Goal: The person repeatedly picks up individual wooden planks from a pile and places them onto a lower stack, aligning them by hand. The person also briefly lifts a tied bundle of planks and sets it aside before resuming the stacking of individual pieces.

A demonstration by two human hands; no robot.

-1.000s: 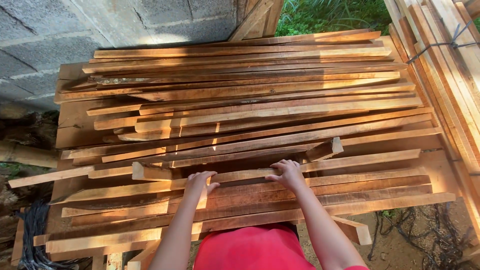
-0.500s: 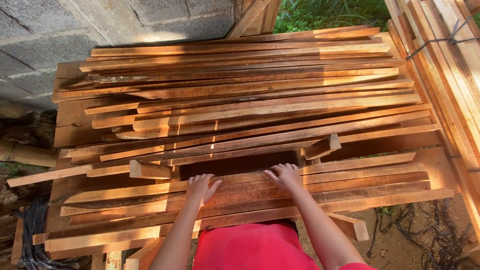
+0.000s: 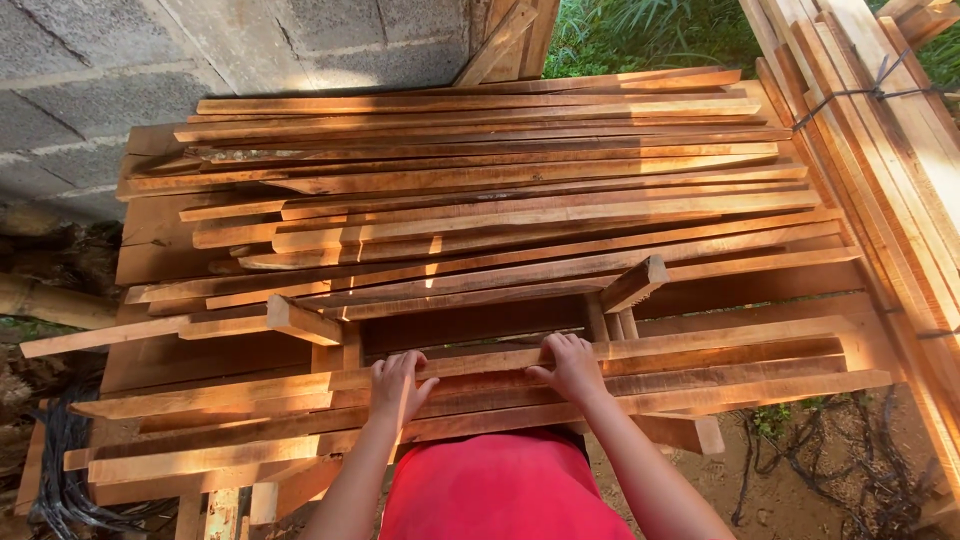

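1. Our left hand (image 3: 398, 385) and right hand (image 3: 570, 367) lie fingers-spread on the long reddish-brown sawn wooden slats (image 3: 500, 385) at the near edge of the stack; we cannot tell whether either hand has closed round one.
2. Since a second ago both hands have slid slightly nearer, along with the view; the slats look unshifted, so we judge that nothing has been lifted.
3. Beyond lies the far heap of thin orange-brown timber strips (image 3: 480, 190).
4. Our red shirt (image 3: 500, 490) hides the stack's near support; the grey concrete-block wall (image 3: 90, 80) and the bundled pale planks (image 3: 900, 150) at right run out of view.
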